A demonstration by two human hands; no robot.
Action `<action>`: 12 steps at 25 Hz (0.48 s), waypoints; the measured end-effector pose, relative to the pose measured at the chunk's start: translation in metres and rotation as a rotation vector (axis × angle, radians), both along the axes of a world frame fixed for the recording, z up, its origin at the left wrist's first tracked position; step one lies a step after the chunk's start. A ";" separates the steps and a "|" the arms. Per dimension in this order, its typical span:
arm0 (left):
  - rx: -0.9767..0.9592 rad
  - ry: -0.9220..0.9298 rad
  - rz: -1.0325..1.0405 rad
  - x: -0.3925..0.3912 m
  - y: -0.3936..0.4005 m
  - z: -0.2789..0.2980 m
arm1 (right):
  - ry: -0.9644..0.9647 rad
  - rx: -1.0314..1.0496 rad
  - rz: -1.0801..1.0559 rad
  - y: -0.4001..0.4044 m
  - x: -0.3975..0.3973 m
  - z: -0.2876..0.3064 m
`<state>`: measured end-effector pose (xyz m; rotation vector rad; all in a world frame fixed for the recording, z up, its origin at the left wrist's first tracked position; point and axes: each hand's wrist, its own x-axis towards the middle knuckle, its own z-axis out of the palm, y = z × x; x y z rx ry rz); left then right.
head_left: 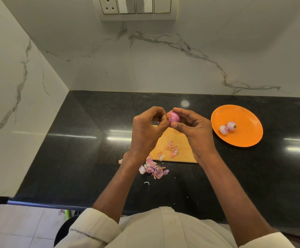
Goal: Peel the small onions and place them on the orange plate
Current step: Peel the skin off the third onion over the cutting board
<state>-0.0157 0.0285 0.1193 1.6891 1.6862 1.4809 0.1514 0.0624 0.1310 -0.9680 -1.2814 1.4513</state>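
Both hands raised over the cutting board [177, 140]: right hand [194, 133] cradles the onion [174, 117] between thumb and fingers; left hand [148, 129] pinches skin at its left end; onion's axis looks roughly left-right. Orange plate [244, 138], holding two peeled onions [228, 127], lies on the worktop [84, 140] to the right; right hand nearer, so drop-off likely goes that way.

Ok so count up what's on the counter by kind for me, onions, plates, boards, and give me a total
Onions: 3, two peeled ones on the orange plate, one held between the left hand and the right hand
Orange plate: 1
Wooden cutting board: 1
Total: 5, not counting the loose peel scraps
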 end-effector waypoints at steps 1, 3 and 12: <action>-0.017 -0.042 -0.039 -0.002 -0.002 0.001 | -0.011 0.012 -0.007 0.001 0.001 0.000; -0.056 -0.124 -0.157 -0.005 -0.004 0.003 | -0.069 0.059 -0.009 0.002 0.004 0.000; 0.021 -0.058 -0.169 -0.006 -0.005 -0.001 | -0.099 0.093 0.020 0.000 0.008 0.003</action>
